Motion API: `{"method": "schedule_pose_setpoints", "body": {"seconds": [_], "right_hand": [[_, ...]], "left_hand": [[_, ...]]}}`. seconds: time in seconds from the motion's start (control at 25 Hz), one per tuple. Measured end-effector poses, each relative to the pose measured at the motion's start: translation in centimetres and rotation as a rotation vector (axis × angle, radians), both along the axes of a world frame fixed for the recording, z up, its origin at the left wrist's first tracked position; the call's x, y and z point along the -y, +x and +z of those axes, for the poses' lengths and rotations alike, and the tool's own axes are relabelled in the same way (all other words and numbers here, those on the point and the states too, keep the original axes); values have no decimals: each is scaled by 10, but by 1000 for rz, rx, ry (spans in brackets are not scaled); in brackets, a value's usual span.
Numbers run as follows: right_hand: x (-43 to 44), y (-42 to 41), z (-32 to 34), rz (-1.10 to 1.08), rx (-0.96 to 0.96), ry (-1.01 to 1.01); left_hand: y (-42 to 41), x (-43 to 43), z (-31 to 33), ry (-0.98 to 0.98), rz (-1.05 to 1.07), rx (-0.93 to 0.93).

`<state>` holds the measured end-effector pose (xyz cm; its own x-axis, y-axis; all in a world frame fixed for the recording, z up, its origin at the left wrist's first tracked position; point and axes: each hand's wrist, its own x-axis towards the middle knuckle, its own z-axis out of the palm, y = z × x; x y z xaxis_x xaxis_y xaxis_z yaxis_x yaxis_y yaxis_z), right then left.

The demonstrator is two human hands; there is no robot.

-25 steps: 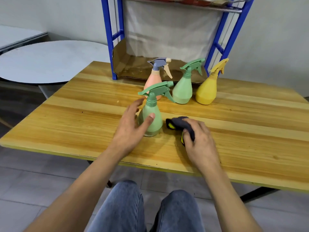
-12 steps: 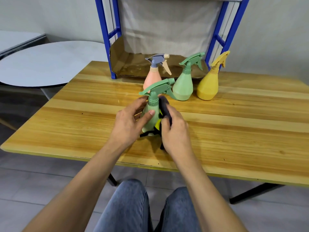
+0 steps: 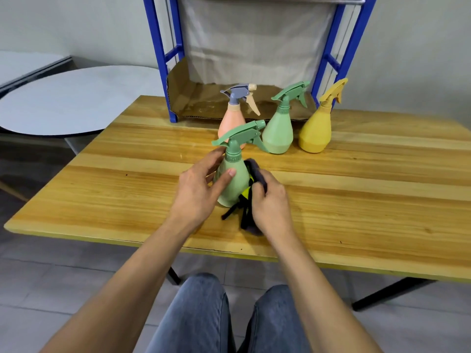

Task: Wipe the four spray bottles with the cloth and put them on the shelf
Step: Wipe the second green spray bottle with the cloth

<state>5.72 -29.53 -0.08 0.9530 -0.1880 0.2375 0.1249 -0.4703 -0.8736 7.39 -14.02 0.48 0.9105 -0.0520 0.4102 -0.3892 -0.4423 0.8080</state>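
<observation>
My left hand holds the nearest green spray bottle. The thumb lies across the front of its body and the other fingers curl round its far left side, just under the neck. The bottle is upright at the middle of the wooden worktop, with its trigger head pointing right. I cannot tell whether its base rests fully on the wood.

My right hand is closed round the dark cloth. It presses the bunched top of the cloth against the right side of the bottle. A yellow patch of the cloth shows between my hand and the bottle, and dark loose ends trail down to the worktop below my palm.

The other three bottles stand in a row further back, apart from my hands. The peach bottle with a grey head is on the left, partly behind the trigger of the one I hold. The second green bottle is in the middle and the yellow bottle is on the right.

Behind them is the blue-framed shelf, its bottom level lined with brown cardboard. None of the bottles is on it.

A round grey table stands to the left, beyond the worktop.
</observation>
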Motion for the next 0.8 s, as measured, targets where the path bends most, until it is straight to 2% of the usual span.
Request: {"method": "schedule_pose_setpoints", "body": {"seconds": [0.08,0.24,0.36,0.44,0.6,0.8], "right_hand": [[4,9,11,-5,-4,19],[-13,6,21,36,133,64],[-5,0,-4,-19,57,42],[-2,7,5,-22,21,37],[-14,5,17,21,155,65],[2,4,-20,-35,36,0]], "left_hand": [[-2,3,3,5,3,1],[0,3,0,-12,-2,11],[0,1,-3,-15,2,-6],[-1,3,-2,-12,-4,3],[-1,4,0,13,3,23],[-2,5,3,72,37,4]]}}
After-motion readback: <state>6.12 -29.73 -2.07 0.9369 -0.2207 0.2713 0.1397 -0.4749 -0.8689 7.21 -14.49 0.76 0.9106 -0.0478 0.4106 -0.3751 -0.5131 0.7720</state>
